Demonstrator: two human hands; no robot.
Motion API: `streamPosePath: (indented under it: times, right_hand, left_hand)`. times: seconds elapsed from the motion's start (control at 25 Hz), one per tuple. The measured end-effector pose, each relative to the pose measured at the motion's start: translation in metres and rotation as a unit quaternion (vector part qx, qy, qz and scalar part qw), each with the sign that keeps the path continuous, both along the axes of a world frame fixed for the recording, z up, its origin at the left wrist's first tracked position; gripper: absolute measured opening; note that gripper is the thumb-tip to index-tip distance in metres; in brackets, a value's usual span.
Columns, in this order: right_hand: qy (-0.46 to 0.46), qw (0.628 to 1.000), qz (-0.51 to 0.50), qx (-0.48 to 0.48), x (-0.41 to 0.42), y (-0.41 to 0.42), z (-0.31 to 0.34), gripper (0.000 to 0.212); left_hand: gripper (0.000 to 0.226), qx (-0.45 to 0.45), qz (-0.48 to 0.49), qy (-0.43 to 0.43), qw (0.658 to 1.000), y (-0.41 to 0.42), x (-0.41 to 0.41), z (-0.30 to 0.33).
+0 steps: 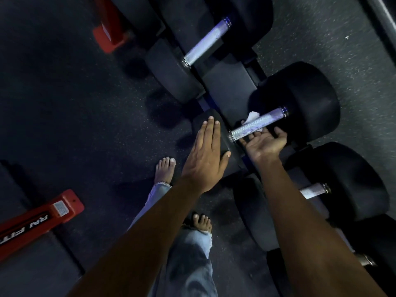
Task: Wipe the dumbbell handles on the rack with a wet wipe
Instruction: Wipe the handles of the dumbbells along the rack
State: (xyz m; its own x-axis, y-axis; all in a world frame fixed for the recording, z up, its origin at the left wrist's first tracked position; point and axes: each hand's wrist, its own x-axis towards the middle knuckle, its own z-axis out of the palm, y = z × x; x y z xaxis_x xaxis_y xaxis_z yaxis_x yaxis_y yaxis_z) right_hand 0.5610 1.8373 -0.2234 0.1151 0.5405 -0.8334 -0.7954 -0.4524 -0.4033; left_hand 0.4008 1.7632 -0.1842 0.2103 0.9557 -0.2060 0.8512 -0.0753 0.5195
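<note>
Left hand (206,155) resting flat, fingers straight, bracing dumbbell head (211,133); right hand (264,142) curling wet wipe (252,116) under handle (257,123). Wipe bunching, risking slipping free.

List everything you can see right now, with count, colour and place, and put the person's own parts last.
dumbbells: at least three clearly seen, black heads with silver knurled handles, in a row on the rack, upper centre to lower right; part of another at the bottom right edge
wet wipe: one, white, wrapped around the middle dumbbell's handle
rack: one, dark, running under the dumbbells
red equipment bases: two, red, lower left and top centre-left
floor: dark speckled rubber, left and upper right
jeans: light blue, frayed hems, bottom centre
bare feet: two, on the floor below the hands
left hand: fingers straight, resting on the middle dumbbell's near head
right hand: under the handle, holding the wipe
</note>
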Motion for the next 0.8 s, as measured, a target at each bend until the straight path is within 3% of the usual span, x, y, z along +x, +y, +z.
streamPosePath:
  times: [0.24, 0.36, 0.44, 0.6, 0.8]
  right_hand:
    - [-0.038, 0.995, 0.090, -0.014, -0.013, -0.006, -0.003, 0.056]
    - [-0.136, 0.972, 0.186, -0.034, -0.018, -0.011, 0.004, 0.026]
    - [-0.232, 0.937, 0.260, -0.024, -0.015, -0.015, 0.003, 0.010]
    - [-0.370, 0.870, 0.325, -0.018, 0.000, -0.027, 0.002, 0.030]
    - [-0.523, 0.749, 0.407, 0.023, 0.028, -0.064, 0.033, 0.015]
  left_hand:
    - [0.068, 0.005, -0.005, 0.009, 1.000, -0.001, 0.001, 0.000]
    - [0.068, -0.001, -0.003, 0.012, 1.000, -0.001, 0.002, 0.001]
    - [0.069, -0.009, 0.001, 0.015, 1.000, -0.002, 0.003, 0.003]
    - [0.068, -0.034, 0.044, -0.011, 0.998, -0.008, 0.012, 0.010]
    - [0.073, -0.040, 0.037, -0.015, 0.998, -0.043, 0.036, 0.029]
